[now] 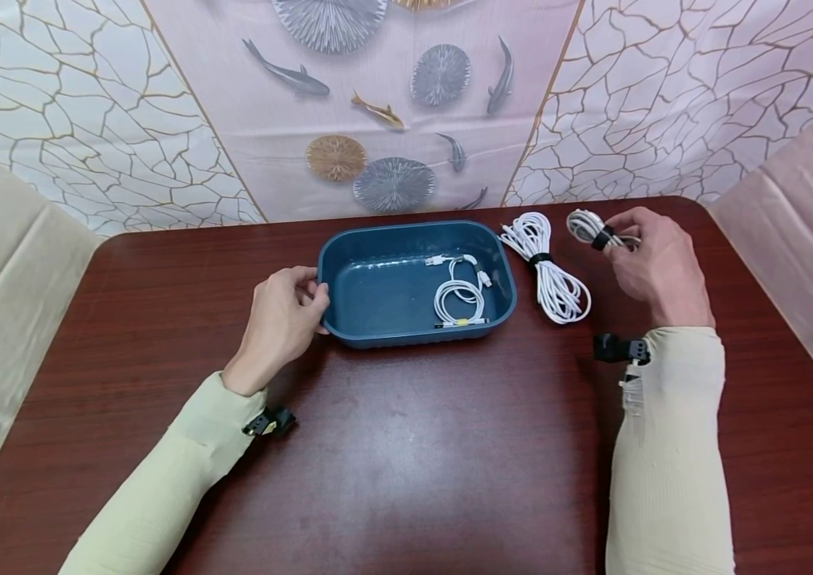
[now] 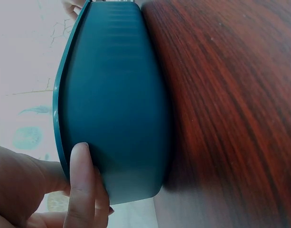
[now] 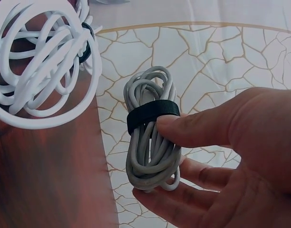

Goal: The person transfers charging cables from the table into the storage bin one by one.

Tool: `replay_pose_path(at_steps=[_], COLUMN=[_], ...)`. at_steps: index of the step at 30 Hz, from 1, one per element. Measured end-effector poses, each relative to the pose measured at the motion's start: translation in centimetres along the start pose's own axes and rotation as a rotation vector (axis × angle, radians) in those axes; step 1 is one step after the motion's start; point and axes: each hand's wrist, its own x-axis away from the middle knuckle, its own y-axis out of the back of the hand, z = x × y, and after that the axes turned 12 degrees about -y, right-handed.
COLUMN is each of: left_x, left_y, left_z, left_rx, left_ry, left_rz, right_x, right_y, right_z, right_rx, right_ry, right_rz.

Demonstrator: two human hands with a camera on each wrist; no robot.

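My left hand (image 1: 283, 315) grips the left end of a dark blue plastic bin (image 1: 406, 339); in the left wrist view its fingers (image 2: 81, 175) press on the bin's outer wall just below the rim. Inside the bin, towards its right end, lies a thin white USB cable (image 1: 460, 302) in a loose coil. My right hand (image 1: 658, 254) pinches a small bundle of greyish cable (image 1: 582, 228), bound with a black strap (image 3: 152, 114), between thumb and fingers. A larger bundle of white cable (image 1: 563, 294), also strapped in black at its middle, lies just right of the bin.
The dark red-brown wooden table (image 1: 406, 463) carries everything. A patterned cloth (image 1: 392, 104) hangs right behind its far edge, and pale cloth sides (image 1: 802, 216) stand at left and right.
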Motion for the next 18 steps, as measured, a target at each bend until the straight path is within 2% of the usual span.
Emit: replay_pose_path(at_steps=[18], left_x=[0.01], left_y=[-0.03], left_z=[0.05], left_rx=[0.0], left_ry=[-0.001], left_rz=[-0.003], right_x=[0.33], right_y=[0.44], right_z=[0.68], right_rx=[0.0], right_ry=[0.034], right_rz=[-0.016])
